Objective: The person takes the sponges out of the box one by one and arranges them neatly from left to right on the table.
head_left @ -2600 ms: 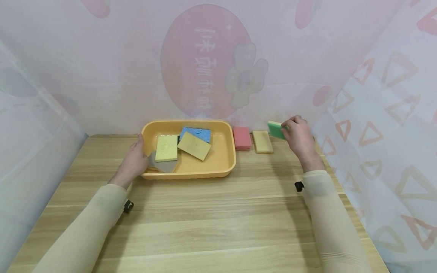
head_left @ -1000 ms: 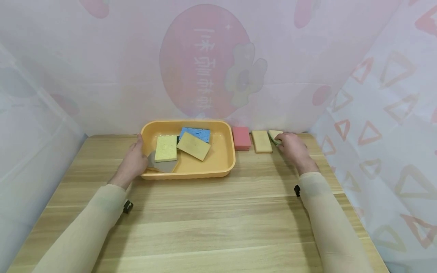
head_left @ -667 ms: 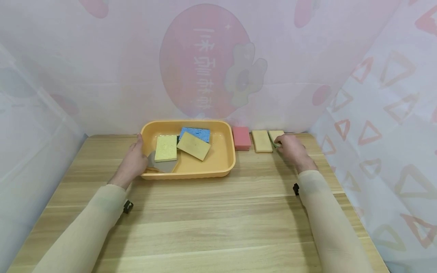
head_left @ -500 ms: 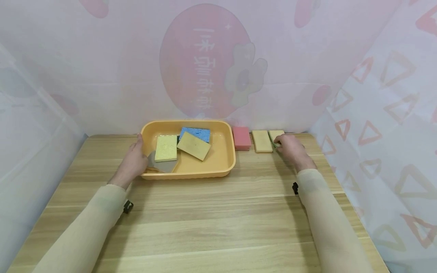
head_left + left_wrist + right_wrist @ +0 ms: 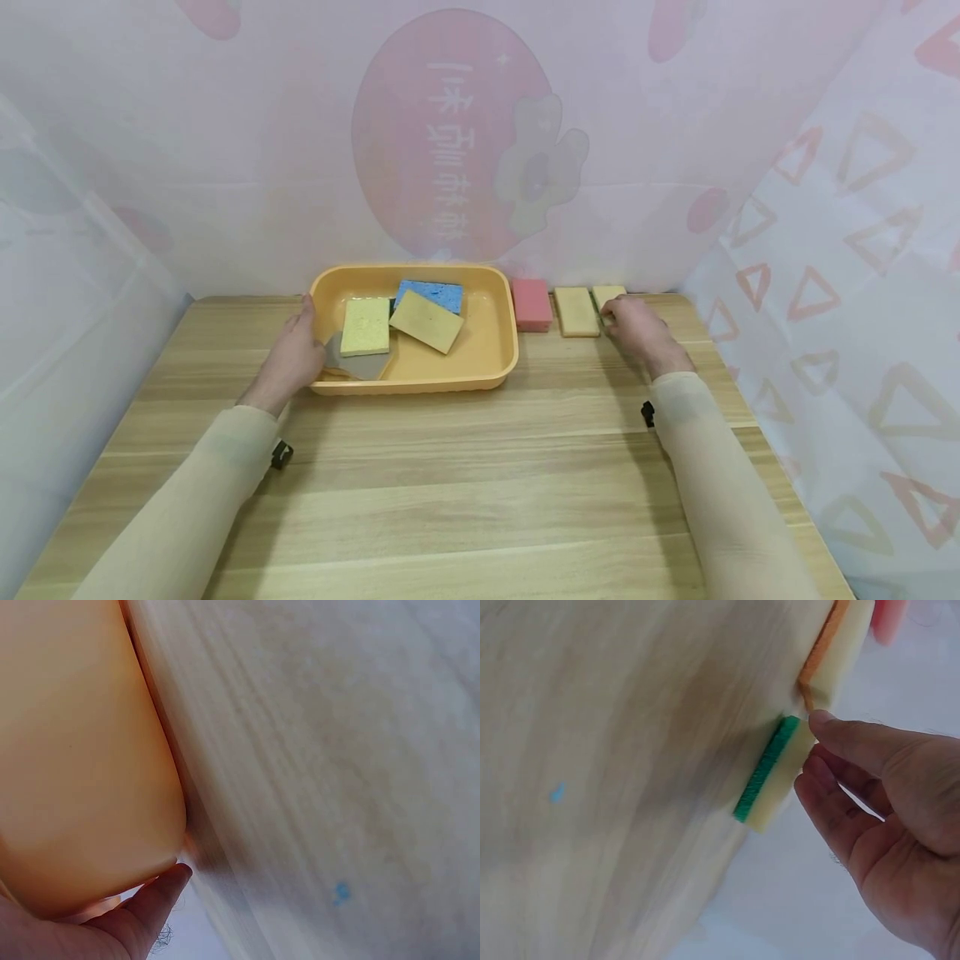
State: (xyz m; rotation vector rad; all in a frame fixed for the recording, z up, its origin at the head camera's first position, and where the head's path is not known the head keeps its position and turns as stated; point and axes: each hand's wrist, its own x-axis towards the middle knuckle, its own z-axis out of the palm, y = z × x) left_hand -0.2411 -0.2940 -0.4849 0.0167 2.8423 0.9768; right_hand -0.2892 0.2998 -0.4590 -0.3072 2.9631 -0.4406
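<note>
At the left end of the orange plastic tray point(image 5: 420, 386), my left hand point(image 5: 294, 350) grips the wall; in the left wrist view a finger point(image 5: 154, 900) lies against its outer corner. My right hand point(image 5: 640, 329) has thumb and fingertips on a sponge with a yellow body and green scouring layer point(image 5: 769, 772), which rests green side down on the table. The hand covers most of this sponge in the head view. Just left of it lies a pale yellow sponge point(image 5: 577, 312) with an orange layer beneath, and beyond that a pink sponge point(image 5: 532, 305) beside the tray.
Inside the tray are a yellow sponge point(image 5: 366, 325), a tan sponge point(image 5: 427, 322) overlapping a blue sponge point(image 5: 438, 293), and a flat grey piece point(image 5: 363, 367). A printed pink curtain point(image 5: 637, 225) hangs right behind the table point(image 5: 465, 483).
My right hand has lowered the green-and-yellow sponge from the air to the table, and it has turned straight beside the pale yellow one. My left hand stays at the tray.
</note>
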